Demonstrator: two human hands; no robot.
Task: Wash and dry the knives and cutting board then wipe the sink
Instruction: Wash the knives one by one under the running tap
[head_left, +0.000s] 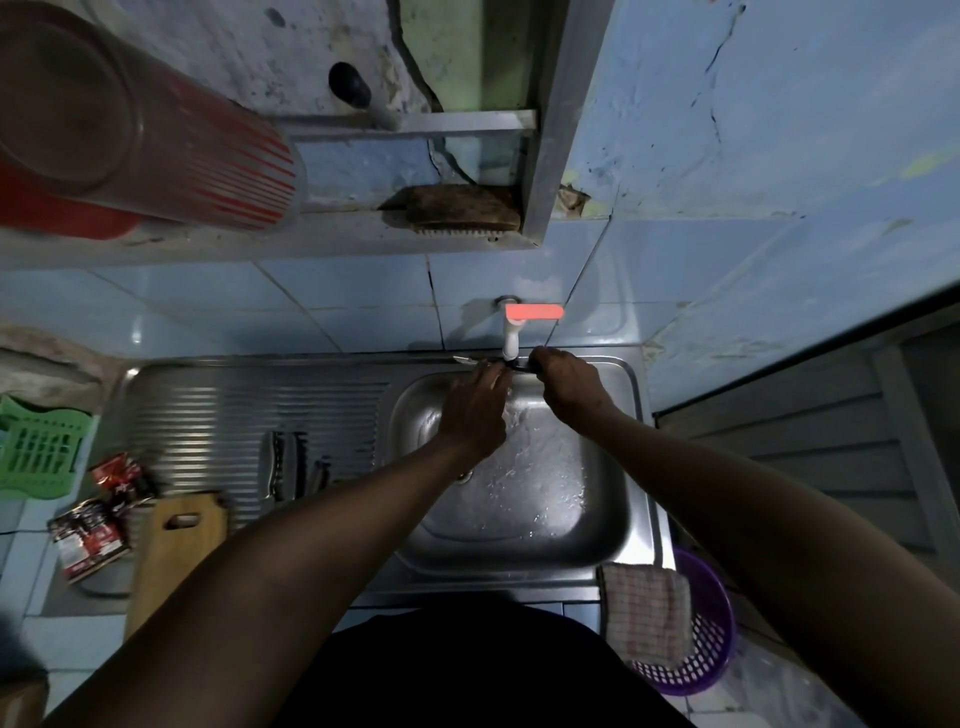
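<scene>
Currently rinsing: small dark-handled steel knife under the white plastic tap at the back edge of the stainless sink.
Right hand grips the handle; left hand lies flat-fingered along the blade. Judgement: light, stiff, slippery when wet, so hold the handle and keep off the edge. More knives and a wooden cutting board wait on the drainboard.

Green rack and snack packets at left; purple basket at right.

Right hand grips a knife under the tap; left hand touches its blade.
</scene>
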